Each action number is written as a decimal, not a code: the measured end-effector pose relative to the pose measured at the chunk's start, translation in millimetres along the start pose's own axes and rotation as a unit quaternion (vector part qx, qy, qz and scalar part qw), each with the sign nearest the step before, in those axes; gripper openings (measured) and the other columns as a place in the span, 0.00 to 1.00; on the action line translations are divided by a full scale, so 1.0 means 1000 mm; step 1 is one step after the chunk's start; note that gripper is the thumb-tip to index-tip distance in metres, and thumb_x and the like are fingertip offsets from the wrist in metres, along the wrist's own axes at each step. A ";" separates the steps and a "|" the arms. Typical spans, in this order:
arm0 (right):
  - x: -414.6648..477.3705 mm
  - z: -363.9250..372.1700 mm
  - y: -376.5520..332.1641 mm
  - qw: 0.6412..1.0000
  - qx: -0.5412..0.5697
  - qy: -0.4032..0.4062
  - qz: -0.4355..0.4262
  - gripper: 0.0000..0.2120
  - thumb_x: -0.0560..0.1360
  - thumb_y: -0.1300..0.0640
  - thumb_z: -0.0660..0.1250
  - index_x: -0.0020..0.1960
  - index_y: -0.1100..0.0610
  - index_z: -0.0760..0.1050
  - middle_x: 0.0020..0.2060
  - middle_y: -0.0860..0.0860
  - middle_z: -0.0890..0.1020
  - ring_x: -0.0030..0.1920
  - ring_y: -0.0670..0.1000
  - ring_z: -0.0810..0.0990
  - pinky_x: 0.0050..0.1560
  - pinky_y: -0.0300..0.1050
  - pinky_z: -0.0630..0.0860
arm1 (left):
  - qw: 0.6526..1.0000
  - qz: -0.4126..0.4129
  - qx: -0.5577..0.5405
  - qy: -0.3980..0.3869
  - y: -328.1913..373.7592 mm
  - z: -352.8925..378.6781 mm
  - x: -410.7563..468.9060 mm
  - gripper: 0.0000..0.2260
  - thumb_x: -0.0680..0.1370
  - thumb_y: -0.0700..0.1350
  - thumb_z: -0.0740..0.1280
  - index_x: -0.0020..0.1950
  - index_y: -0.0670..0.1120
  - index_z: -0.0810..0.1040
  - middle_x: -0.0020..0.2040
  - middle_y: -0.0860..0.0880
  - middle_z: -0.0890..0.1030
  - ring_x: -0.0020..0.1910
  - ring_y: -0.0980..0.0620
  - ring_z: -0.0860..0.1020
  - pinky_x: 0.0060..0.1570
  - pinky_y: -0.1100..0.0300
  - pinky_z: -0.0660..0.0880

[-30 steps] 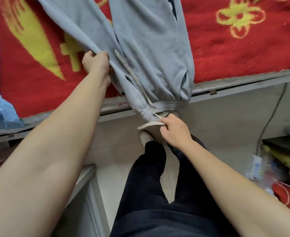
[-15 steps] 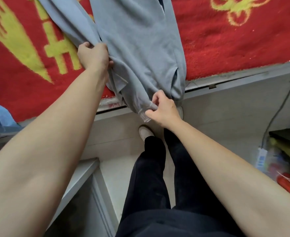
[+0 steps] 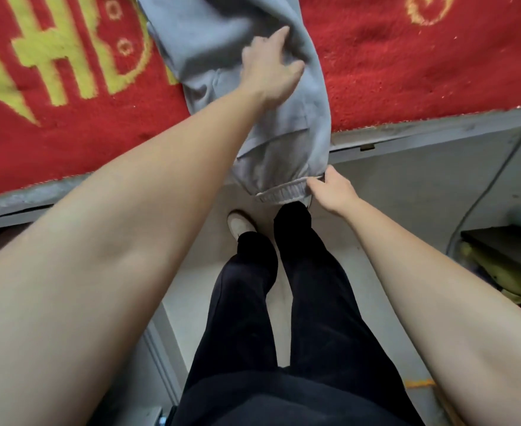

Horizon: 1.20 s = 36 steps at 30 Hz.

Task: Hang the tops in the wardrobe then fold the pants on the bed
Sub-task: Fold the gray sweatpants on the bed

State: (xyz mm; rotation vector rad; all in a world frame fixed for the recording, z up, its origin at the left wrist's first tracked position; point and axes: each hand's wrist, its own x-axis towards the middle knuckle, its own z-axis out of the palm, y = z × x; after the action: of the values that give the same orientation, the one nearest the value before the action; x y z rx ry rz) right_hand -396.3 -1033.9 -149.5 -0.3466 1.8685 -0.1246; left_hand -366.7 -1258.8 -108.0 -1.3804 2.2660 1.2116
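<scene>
The grey fleece sweatpants (image 3: 287, 130) lie as one long strip on the bed's red plush blanket with yellow figures (image 3: 422, 66). Their long axis runs from you straight up the bed, leaning a little left. The near end, a ribbed elastic band (image 3: 279, 192), hangs just past the grey metal bed rail (image 3: 437, 132), above your shoes.

Your right hand (image 3: 333, 192) is the nearer one to that end. Its thumb and fingers (image 3: 317, 179) are pinched on the band's right corner. Your left hand (image 3: 268, 72) lies farther up the strip, flat on the cloth with fingers straight and spread, pressing and gripping nothing. So the fold, as I judge it, turns on the band: it lies below and to the right of your left hand, and it would travel up along the strip toward that palm.

A second ago your left hand was bunching cloth at the left edge of the pants, and your right held the loose drawstring. The two legs were splayed apart then. Now they appear laid together, and your right hand has shifted to the band's right corner.
</scene>
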 end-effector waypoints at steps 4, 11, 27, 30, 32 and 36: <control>-0.003 -0.005 -0.001 0.999 -0.036 -0.015 -0.021 0.23 0.80 0.42 0.59 0.64 0.58 0.70 0.62 0.58 0.77 0.64 0.61 0.74 0.57 0.52 0.70 | 0.981 0.025 0.179 -0.069 -0.031 -0.013 -0.006 0.28 0.79 0.46 0.61 0.79 0.46 0.59 0.79 0.40 0.56 0.78 0.40 0.54 0.75 0.48 0.56; -0.027 -0.058 -0.060 0.984 -0.031 0.160 -0.066 0.31 0.78 0.49 0.64 0.77 0.57 0.59 0.70 0.59 0.67 0.70 0.62 0.68 0.66 0.56 0.68 | 0.993 -0.072 0.067 -0.062 -0.031 -0.081 -0.013 0.25 0.75 0.46 0.61 0.72 0.45 0.72 0.66 0.44 0.78 0.66 0.44 0.75 0.67 0.53 0.70; 0.052 -0.098 -0.300 0.928 -0.029 0.242 -0.282 0.15 0.80 0.55 0.62 0.65 0.54 0.78 0.62 0.54 0.78 0.63 0.55 0.76 0.63 0.46 0.68 | 0.870 -0.285 -0.323 0.239 -0.127 -0.211 0.113 0.15 0.69 0.54 0.59 0.53 0.52 0.74 0.54 0.48 0.80 0.56 0.43 0.79 0.57 0.48 0.78; 0.072 -0.089 -0.318 0.953 -0.097 0.187 -0.217 0.24 0.78 0.49 0.65 0.72 0.55 0.70 0.64 0.57 0.77 0.65 0.58 0.74 0.66 0.53 0.69 | 0.857 -0.281 -0.336 0.271 -0.147 -0.235 0.148 0.13 0.68 0.57 0.60 0.46 0.51 0.73 0.47 0.51 0.79 0.52 0.43 0.79 0.55 0.48 0.79; 0.072 -0.083 -0.324 0.941 -0.188 0.168 -0.226 0.23 0.75 0.50 0.67 0.69 0.55 0.73 0.57 0.57 0.79 0.61 0.61 0.76 0.62 0.55 0.71 | 0.834 -0.291 -0.380 0.275 -0.152 -0.250 0.165 0.22 0.68 0.61 0.64 0.54 0.47 0.74 0.50 0.51 0.79 0.52 0.46 0.79 0.55 0.49 0.79; 0.051 -0.064 -0.322 0.808 -0.290 0.259 -0.443 0.13 0.71 0.61 0.61 0.54 0.58 0.78 0.42 0.57 0.76 0.43 0.62 0.77 0.35 0.53 0.74 | 0.781 -0.319 -0.449 0.295 -0.156 -0.280 0.178 0.27 0.65 0.60 0.75 0.54 0.45 0.73 0.52 0.50 0.81 0.50 0.51 0.81 0.54 0.56 0.79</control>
State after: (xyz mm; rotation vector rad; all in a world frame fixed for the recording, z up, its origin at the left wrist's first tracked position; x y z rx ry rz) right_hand -414.4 -1360.8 -92.3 -1.7610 2.0897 -0.2973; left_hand -273.7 -1613.2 -113.5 -2.8856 1.1050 1.8167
